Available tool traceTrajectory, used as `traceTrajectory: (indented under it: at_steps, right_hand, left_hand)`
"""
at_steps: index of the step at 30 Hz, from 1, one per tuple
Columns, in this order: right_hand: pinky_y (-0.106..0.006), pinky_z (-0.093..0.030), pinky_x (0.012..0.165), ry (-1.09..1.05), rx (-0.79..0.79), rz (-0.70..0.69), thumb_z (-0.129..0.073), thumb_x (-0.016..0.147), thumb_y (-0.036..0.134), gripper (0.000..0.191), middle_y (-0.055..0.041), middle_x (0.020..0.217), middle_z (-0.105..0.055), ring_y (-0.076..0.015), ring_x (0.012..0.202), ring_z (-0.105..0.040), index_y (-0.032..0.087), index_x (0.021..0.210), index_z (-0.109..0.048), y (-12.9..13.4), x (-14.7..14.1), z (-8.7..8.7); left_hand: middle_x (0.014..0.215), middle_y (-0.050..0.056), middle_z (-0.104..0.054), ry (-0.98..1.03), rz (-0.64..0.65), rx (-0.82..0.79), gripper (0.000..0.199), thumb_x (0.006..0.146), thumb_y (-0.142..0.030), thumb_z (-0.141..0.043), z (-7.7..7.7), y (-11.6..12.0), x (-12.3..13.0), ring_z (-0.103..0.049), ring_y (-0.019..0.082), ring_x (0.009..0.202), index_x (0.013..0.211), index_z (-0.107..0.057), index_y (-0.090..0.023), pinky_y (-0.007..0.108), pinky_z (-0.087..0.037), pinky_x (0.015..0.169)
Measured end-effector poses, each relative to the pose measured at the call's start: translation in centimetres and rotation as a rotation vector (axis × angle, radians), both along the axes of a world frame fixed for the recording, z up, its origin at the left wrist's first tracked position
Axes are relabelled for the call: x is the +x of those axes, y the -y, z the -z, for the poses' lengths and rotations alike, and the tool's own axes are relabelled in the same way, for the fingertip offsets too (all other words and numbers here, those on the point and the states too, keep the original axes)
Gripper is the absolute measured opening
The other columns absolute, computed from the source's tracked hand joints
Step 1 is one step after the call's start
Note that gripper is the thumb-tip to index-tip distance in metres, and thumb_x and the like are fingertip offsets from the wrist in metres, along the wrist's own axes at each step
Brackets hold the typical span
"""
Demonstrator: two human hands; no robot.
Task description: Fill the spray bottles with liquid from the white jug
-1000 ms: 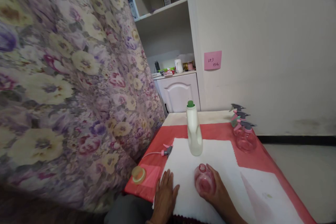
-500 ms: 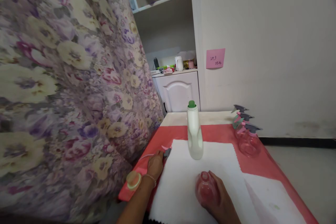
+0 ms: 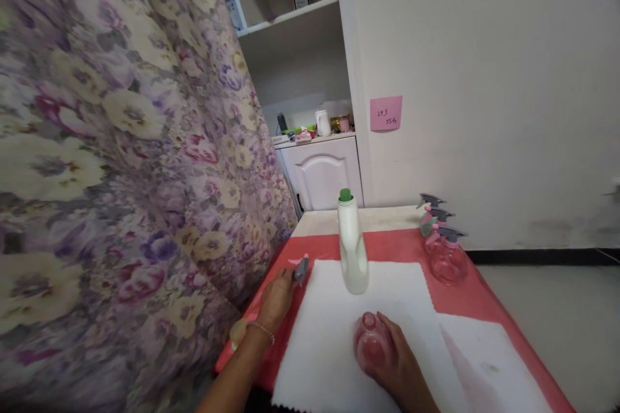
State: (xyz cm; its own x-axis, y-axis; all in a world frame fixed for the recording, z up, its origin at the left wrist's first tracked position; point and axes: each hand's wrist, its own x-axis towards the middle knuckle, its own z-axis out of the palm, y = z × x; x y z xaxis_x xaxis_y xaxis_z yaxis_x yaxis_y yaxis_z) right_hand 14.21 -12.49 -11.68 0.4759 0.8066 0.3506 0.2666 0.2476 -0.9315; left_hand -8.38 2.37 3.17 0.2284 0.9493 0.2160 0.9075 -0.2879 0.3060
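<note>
My right hand [image 3: 400, 361] is wrapped round a pink see-through bottle [image 3: 372, 345] with no top on it, low over the white cloth [image 3: 320, 335]. At the left edge of the table, my left hand [image 3: 281, 293] has its fingers on a grey and pink spray head [image 3: 301, 270], whose grey part points up. Behind the pink bottle stands a tall pale green bottle [image 3: 353, 251] with a green piece [image 3: 345, 194] at its mouth.
Several spray bottles [image 3: 448, 263] with grey triggers stand at the right edge of the red-covered table [image 3: 387, 242]. A round yellowish lid [image 3: 237, 333] lies by my left wrist. A floral curtain [image 3: 145, 206] hangs on the left; another white sheet [image 3: 489, 361] lies at right.
The spray head at my left hand has turned from lying flat to upright and is lifted slightly. My right hand still holds the pink bottle. The view has shifted a little.
</note>
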Motion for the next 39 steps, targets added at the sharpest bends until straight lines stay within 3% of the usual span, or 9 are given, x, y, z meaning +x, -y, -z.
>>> traceTrajectory:
  at_steps: [3,6,8,10,13,19,34,39]
  right_hand:
    - [-0.039,-0.052,0.097,0.052,0.004,-0.084,-0.067,0.07,0.03,0.06,-0.0098,0.122,-0.063,-0.0276,0.112,-0.062,0.02,0.126,-0.05,0.1,0.7,0.1]
    - [-0.039,-0.052,0.098,0.063,0.013,-0.135,-0.068,0.069,0.025,0.062,-0.0095,0.125,-0.062,-0.0279,0.115,-0.061,0.021,0.128,-0.049,0.1,1.3,0.1]
    - [-0.04,-0.051,0.099,0.055,0.02,-0.137,-0.068,0.068,0.023,0.064,-0.0095,0.125,-0.062,-0.0283,0.116,-0.061,0.022,0.129,-0.049,0.1,1.5,0.0]
    - [-0.041,-0.051,0.1,0.035,0.022,-0.142,-0.069,0.067,0.023,0.065,-0.0098,0.125,-0.062,-0.0288,0.116,-0.06,0.022,0.129,-0.049,0.1,1.4,-0.2]
    - [-0.043,-0.049,0.101,0.007,0.02,-0.144,-0.069,0.064,0.022,0.068,-0.0105,0.125,-0.061,-0.0297,0.117,-0.059,0.021,0.128,-0.049,0.2,1.3,-0.6]
    - [-0.044,-0.045,0.104,0.035,0.019,-0.163,-0.069,0.065,0.023,0.069,-0.01,0.127,-0.058,-0.0299,0.12,-0.056,0.021,0.13,-0.047,0.2,1.4,-0.3]
    - [-0.041,-0.048,0.1,0.063,0.051,-0.148,-0.069,0.063,0.02,0.071,-0.0088,0.123,-0.06,-0.0289,0.116,-0.058,0.022,0.131,-0.046,0.1,1.3,-0.7]
    - [-0.041,-0.049,0.1,-0.005,0.075,-0.158,-0.072,0.061,0.022,0.074,-0.0085,0.122,-0.06,-0.0293,0.114,-0.06,0.023,0.13,-0.047,0.0,1.3,-0.6]
  left_hand:
    - [0.108,0.008,-0.062,0.126,0.069,0.094,0.033,0.089,-0.03,-0.039,-3.1,1.7,0.7,-0.061,0.021,0.094,0.116,-0.054,-0.02,0.033,-0.046,0.084]
    - [0.092,0.004,-0.063,0.297,0.126,0.127,0.034,0.091,-0.036,-0.039,-6.4,4.2,1.8,-0.06,0.016,0.074,0.118,-0.051,-0.019,0.03,-0.049,0.073]
    - [0.081,-0.001,-0.06,0.65,0.221,0.074,0.03,0.089,-0.039,-0.049,-8.4,6.5,2.9,-0.057,0.014,0.069,0.111,-0.055,-0.02,0.027,-0.047,0.07]
    - [0.074,-0.002,-0.059,0.882,0.262,0.054,0.024,0.087,-0.039,-0.056,-9.9,9.0,4.2,-0.056,0.014,0.071,0.102,-0.059,-0.02,0.025,-0.046,0.072]
    - [0.073,-0.003,-0.06,1.093,0.284,0.019,0.025,0.087,-0.037,-0.058,-10.7,12.2,6.3,-0.055,0.012,0.071,0.107,-0.059,-0.02,0.024,-0.044,0.077]
    - [0.069,-0.005,-0.059,1.148,0.272,-0.009,0.021,0.086,-0.037,-0.06,-9.5,14.5,9.5,-0.056,0.012,0.072,0.101,-0.059,-0.022,0.023,-0.044,0.079]
    - [0.088,-0.002,-0.063,1.077,0.356,-0.144,0.02,0.085,-0.029,-0.061,-5.5,13.5,11.9,-0.058,0.011,0.073,0.103,-0.057,-0.023,0.024,-0.048,0.073]
    - [0.081,-0.003,-0.063,1.057,0.326,-0.234,0.022,0.081,-0.03,-0.064,-2.8,13.2,12.7,-0.061,0.014,0.072,0.101,-0.057,-0.023,0.026,-0.05,0.072]
